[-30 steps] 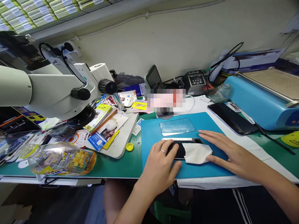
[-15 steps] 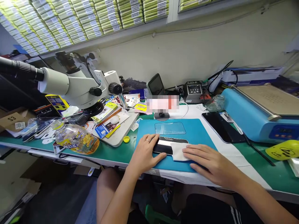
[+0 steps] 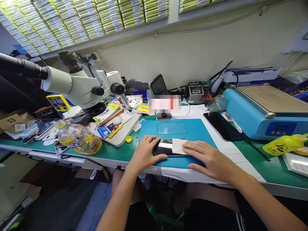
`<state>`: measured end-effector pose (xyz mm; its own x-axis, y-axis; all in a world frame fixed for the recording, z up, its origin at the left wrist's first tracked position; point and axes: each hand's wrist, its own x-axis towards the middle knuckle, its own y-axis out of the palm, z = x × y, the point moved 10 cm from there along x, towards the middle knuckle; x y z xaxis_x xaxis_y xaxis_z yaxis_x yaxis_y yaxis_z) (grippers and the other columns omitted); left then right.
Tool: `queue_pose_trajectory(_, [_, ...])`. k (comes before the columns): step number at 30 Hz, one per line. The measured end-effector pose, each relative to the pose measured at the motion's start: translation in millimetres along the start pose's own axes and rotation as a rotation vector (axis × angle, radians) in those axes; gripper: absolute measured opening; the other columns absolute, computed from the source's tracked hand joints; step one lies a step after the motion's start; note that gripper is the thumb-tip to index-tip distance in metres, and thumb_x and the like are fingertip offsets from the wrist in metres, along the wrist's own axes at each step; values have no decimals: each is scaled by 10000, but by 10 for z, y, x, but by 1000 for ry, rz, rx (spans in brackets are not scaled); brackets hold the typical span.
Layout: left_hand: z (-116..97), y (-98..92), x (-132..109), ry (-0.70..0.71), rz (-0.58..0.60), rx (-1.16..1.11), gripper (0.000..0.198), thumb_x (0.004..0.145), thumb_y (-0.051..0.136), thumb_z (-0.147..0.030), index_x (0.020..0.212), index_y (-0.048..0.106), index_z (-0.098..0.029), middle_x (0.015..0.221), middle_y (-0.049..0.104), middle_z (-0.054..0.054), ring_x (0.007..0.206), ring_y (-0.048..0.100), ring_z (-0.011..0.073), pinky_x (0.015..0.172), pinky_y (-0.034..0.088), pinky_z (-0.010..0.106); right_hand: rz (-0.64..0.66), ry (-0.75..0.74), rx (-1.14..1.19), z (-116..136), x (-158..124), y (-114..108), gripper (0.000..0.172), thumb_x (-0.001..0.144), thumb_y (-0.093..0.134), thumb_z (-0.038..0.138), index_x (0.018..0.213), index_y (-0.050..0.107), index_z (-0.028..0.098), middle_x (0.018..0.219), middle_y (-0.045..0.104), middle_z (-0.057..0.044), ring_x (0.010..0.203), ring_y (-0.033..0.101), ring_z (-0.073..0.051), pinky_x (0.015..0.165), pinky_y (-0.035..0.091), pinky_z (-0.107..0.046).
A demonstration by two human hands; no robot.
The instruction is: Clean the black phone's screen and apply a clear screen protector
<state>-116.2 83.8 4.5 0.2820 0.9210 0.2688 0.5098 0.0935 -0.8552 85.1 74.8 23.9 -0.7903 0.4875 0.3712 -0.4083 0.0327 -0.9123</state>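
A black phone [image 3: 165, 147] lies flat on a blue mat [image 3: 199, 131] near the bench's front edge. My left hand [image 3: 145, 154] curls round the phone's left end, thumb along its near side, a ring on one finger. My right hand [image 3: 207, 157] lies flat with fingers stretched out, fingertips pressing a white cloth [image 3: 177, 146] onto the phone's right half. A clear glass sheet [image 3: 172, 128] lies on the mat just behind the phone.
A white microscope [image 3: 79, 86] stands at left above cluttered papers and a crumpled plastic bag [image 3: 79, 139]. A second dark phone [image 3: 222, 125], a blue machine [image 3: 262, 112], a yellow bottle [image 3: 284, 144], a glass jar [image 3: 216, 103] and a soldering station [image 3: 195, 91] are at right and rear.
My right hand slid the white cloth leftward along the phone. The left hand kept its hold. The camera pulled back and tilted up, so the shelves now show.
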Motion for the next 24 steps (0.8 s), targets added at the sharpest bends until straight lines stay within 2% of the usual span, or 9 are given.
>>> queue_pose_trajectory(4, [22,4,28,18,51,-25,604,913,829,-475,1442,631,-262,1368,660,77,1285,573,301,1100,520,482,94,-1,16,-14,37,61,591,1015,633,454,1555,557,226,1574,588,-127,1437,571,-358,1167,503,-590])
queue_pose_trajectory(7, [-11,-18,79,69,86,12,591,924,818,-473,1445,626,-271,1392,656,80,1251,592,295,1088,526,478,198,-64,106,29,97,70,735,983,675,517,1626,449,240,1628,518,-122,1495,504,-346,1231,441,-573])
queue_pose_trajectory(9, [-42,-17,111,105,117,52,588,914,823,-488,1426,633,-270,1395,654,87,1226,607,299,1064,537,479,278,-117,179,54,154,59,786,965,691,547,1637,426,235,1620,528,-121,1499,499,-333,1240,437,-541])
queue_pose_trajectory(12, [-51,-8,133,115,130,57,586,898,832,-499,1391,642,-248,1360,662,93,1216,616,304,1051,541,476,345,-174,207,31,260,31,750,958,703,544,1593,503,200,1559,597,-133,1464,543,-335,1214,472,-523])
queue_pose_trajectory(15, [-22,-16,120,80,85,36,579,895,826,-474,1391,630,-248,1334,665,88,1205,624,305,1053,538,481,320,-269,202,23,344,27,669,961,710,510,1518,592,160,1456,687,-161,1389,620,-345,1164,515,-536])
queue_pose_trajectory(19, [13,-12,84,36,50,13,601,862,845,-457,1393,630,-276,1322,669,79,1186,634,310,1034,541,479,173,-349,218,24,374,26,529,1000,651,488,1414,677,159,1292,773,-179,1255,710,-338,1040,588,-515])
queue_pose_trajectory(21, [29,-11,80,17,48,-5,614,842,862,-463,1383,638,-281,1314,670,77,1180,635,313,1026,541,478,144,-356,221,25,355,52,514,1001,642,492,1385,691,154,1268,778,-189,1229,721,-339,999,604,-505])
queue_pose_trajectory(24, [51,-4,89,-5,55,-33,614,831,872,-465,1370,643,-281,1305,667,75,1185,629,313,1030,536,476,159,-367,206,38,325,91,570,993,646,513,1426,659,143,1326,751,-207,1292,687,-352,1032,588,-523])
